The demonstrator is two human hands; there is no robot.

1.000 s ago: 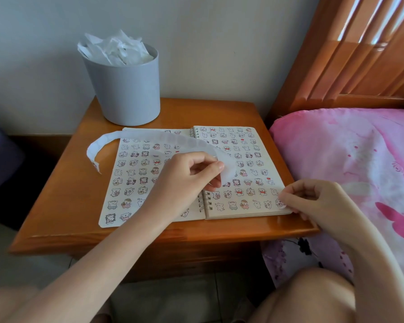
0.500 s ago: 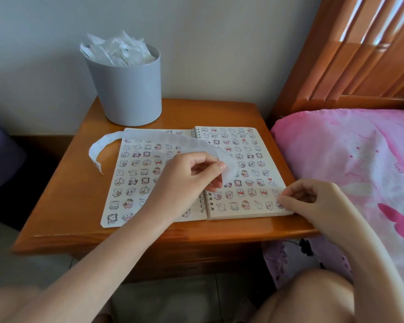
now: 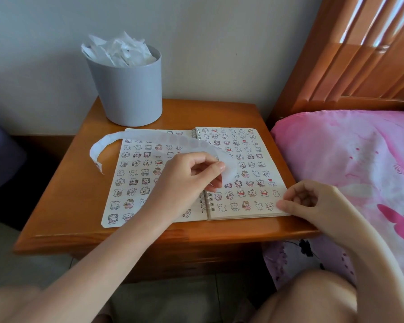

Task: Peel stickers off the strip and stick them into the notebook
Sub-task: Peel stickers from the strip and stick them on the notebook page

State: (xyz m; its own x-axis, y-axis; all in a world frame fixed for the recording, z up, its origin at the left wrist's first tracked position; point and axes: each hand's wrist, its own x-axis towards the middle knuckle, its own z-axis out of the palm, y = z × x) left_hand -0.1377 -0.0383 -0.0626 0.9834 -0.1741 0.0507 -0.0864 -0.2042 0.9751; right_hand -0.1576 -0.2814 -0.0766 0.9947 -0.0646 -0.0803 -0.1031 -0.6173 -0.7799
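A spiral notebook [image 3: 243, 215] lies open on the nightstand, both pages covered with several rows of small cartoon stickers. A long white backing strip [image 3: 149, 138] arcs across the notebook and curls down past its left edge. My left hand [image 3: 187, 176] pinches the strip's right end between thumb and fingers, above the spiral binding. At the right page's bottom corner sits my right hand [image 3: 313, 201], fingers curled, thumb tip pressing on the paper. No sticker shows in that hand.
A grey bin [image 3: 126, 94] stuffed with crumpled white paper stands at the back left of the wooden nightstand [image 3: 68, 206]. A pink bed cover [image 3: 348, 159] and wooden headboard [image 3: 348, 66] border the right side. My knee is below the table's front edge.
My right thumb has settled slightly lower on the page's bottom corner. My left hand and the strip have stayed where they were.
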